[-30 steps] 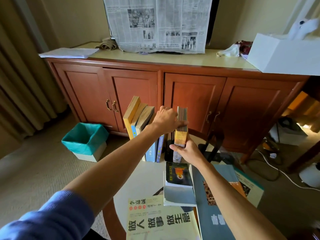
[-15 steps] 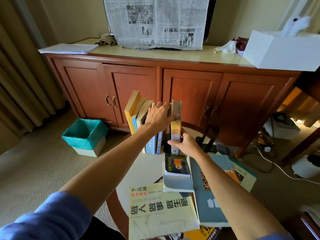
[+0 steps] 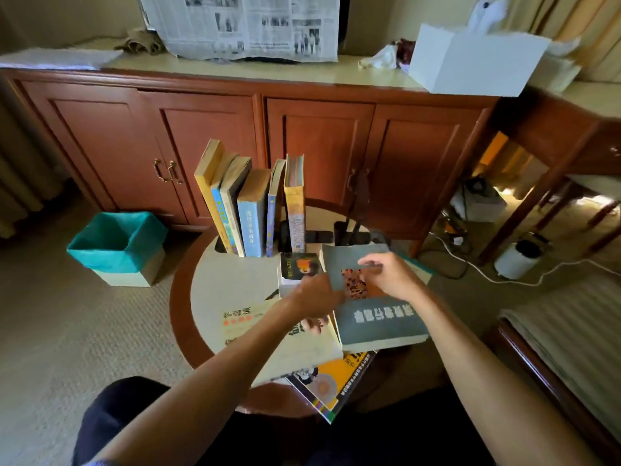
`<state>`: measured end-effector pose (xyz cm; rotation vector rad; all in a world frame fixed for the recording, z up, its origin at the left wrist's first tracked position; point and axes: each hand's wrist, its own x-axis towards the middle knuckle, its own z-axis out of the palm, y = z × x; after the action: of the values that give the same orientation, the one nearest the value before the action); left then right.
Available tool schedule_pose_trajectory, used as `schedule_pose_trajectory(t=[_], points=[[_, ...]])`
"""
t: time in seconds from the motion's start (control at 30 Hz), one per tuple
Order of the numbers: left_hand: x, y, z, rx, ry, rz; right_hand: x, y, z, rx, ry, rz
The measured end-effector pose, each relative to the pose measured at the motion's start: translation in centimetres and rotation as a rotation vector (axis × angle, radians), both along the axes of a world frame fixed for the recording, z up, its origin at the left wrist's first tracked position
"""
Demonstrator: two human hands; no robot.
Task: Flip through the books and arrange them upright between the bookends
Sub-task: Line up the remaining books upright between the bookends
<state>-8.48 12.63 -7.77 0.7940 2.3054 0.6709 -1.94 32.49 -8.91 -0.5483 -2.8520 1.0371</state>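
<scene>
Several books (image 3: 250, 203) stand upright at the back of the round table (image 3: 179, 307), leaning left; the rightmost is an orange-spined book (image 3: 294, 203). To their right a black bookend (image 3: 353, 230) stands apart, leaving a gap. A big grey book (image 3: 379, 321) lies nearer to me with its front edge slightly raised. My left hand (image 3: 316, 299) curls on its left edge, and my right hand (image 3: 391, 277) pinches its cover near the far end. Beside it lie a small dark-covered book (image 3: 299, 267), a cream book (image 3: 240, 322) and an orange magazine (image 3: 331, 381).
A wooden cabinet (image 3: 319, 139) stands behind the table, with a newspaper (image 3: 242, 25) and a white box (image 3: 470, 62) on top. A teal-lined bin (image 3: 117, 247) sits on the carpet at left. Cables and a white appliance (image 3: 515, 260) lie on the floor at right.
Both hands let go of the orange-spined book, which now stands with the others, and drew back to the grey book. My view tilted downward.
</scene>
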Motion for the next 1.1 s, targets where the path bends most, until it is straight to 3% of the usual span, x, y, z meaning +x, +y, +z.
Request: schedule_pose_trajectory(t=[0.2,0.53,0.63,0.7,0.87,1.0,1.1], points=[[5.0,1.3,-1.8,-0.022,-0.100,0.070,4.7,-0.1,-1.8,0.073,-0.114,0.092],[9.2,0.5,-3.8,-0.014,0.239,0.049,8.2,-1.6,-2.5,0.145,-0.095,-0.059],[10.5,-0.4,-3.7,-0.098,0.275,-0.116,10.2,-1.1,-2.7,0.063,-0.097,-0.034],[11.7,-0.5,-3.8,-0.217,0.413,-0.185,11.8,-0.5,-2.5,-0.063,-0.102,-0.018],[12.6,0.2,-4.4,-0.298,0.658,-0.196,14.6,0.8,-2.5,-0.197,-0.107,0.041],[12.5,0.1,-3.9,-0.314,0.790,-0.301,16.6,1.3,-2.3,-0.041,-0.213,0.143],[12.6,0.1,-3.4,-0.314,0.900,-0.412,18.1,1.2,-2.4,0.215,-0.306,0.220]])
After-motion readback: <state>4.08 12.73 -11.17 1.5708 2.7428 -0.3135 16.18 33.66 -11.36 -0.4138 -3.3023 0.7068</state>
